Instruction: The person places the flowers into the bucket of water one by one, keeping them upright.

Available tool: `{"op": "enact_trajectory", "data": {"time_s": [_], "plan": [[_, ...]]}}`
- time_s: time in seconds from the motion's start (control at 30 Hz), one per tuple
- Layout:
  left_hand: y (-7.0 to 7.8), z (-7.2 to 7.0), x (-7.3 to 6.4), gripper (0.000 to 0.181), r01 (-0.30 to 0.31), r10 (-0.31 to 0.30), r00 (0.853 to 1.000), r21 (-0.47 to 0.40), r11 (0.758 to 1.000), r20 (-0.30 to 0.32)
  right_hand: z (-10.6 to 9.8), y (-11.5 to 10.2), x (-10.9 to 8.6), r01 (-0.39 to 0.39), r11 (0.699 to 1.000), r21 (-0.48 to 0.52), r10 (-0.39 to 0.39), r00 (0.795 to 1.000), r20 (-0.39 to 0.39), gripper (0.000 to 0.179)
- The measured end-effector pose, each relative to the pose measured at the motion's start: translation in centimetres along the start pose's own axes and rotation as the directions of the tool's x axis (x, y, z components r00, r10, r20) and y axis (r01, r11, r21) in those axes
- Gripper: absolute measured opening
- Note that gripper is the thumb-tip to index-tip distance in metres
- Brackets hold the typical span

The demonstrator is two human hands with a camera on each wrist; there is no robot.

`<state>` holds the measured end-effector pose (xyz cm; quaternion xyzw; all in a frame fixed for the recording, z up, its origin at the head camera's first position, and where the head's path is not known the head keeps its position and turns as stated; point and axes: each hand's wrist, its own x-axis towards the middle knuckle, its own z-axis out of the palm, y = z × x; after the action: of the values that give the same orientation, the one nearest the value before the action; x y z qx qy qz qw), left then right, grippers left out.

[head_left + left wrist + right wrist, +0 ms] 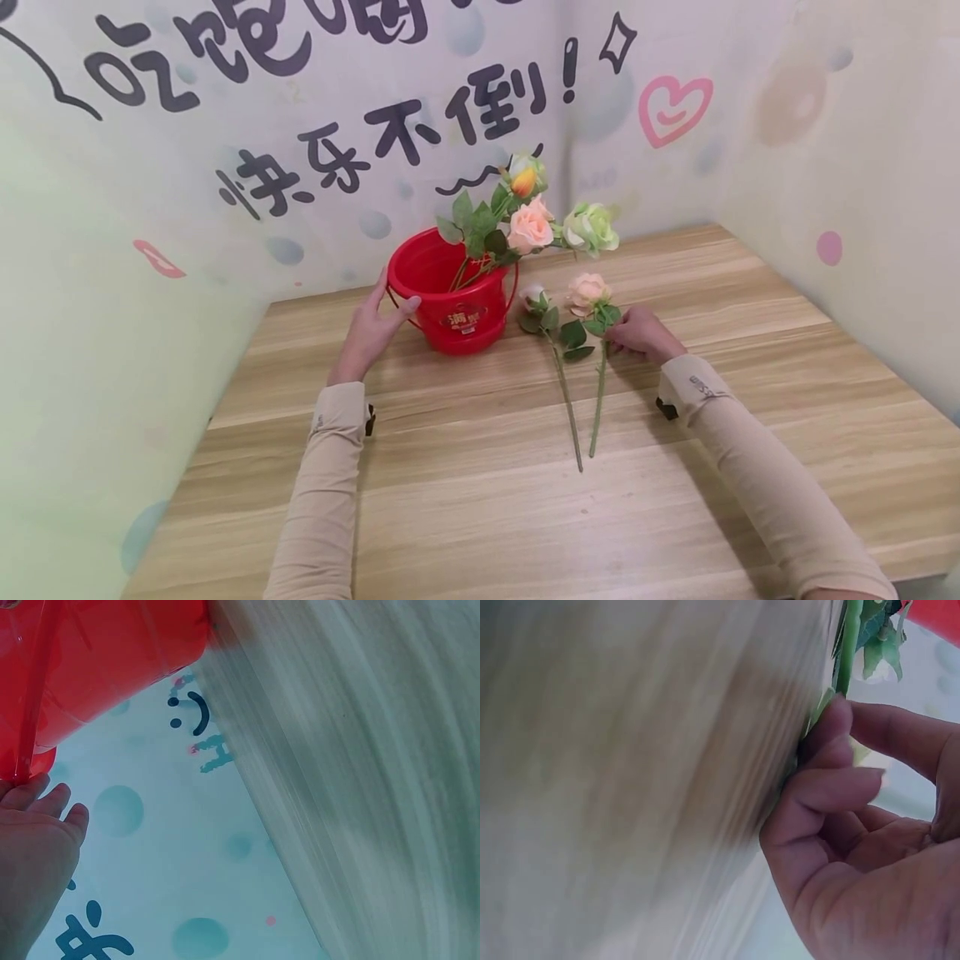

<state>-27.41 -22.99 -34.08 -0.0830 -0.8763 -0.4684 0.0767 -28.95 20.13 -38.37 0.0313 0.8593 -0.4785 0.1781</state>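
A red bucket (457, 312) stands upright on the table, with a peach-pink rose (530, 227), a pale green rose (591, 229) and a yellow-orange flower (525, 180) leaning out over its right side. My left hand (370, 329) holds the bucket's left side near the rim, thumb in front and fingers farther back. In the left wrist view, fingertips meet the red rim by the handle. With thumb and fingers, my right hand (641, 333) pinches the stem of a light peach rose (588, 293) just under its leaves. That rose lies along the tabletop, stem pointing toward me.
A whitish rosebud (535, 297) on a long stem lies between the bucket and the held rose. The wooden table (465, 500) meets printed walls at the back and sides. The bucket's thin red handle (513, 287) hangs down beside it.
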Motion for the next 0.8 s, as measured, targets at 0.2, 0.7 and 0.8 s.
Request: {"op": "enact_trajectory", "data": {"time_s": [0.2, 0.7, 0.8], "plan": [[0.0, 0.0, -0.1, 0.091, -0.007, 0.007, 1.0, -0.006, 1.0, 0.0, 0.0, 0.0, -0.6, -0.015, 0.999, 0.046, 0.015, 1.0, -0.015, 0.012], [0.0, 0.0, -0.1, 0.091, -0.006, 0.006, 1.0, -0.005, 1.0, -0.011, -0.3, 0.2, -1.9, 0.144, 0.977, 0.154, -0.121, 0.981, -0.153, 0.021], [0.0, 0.0, -0.1, 0.091, -0.008, 0.008, 1.0, -0.006, 1.0, -0.006, -0.2, 0.2, -2.0, 0.168, 0.966, 0.194, -0.131, 0.973, -0.192, 0.024]]}}
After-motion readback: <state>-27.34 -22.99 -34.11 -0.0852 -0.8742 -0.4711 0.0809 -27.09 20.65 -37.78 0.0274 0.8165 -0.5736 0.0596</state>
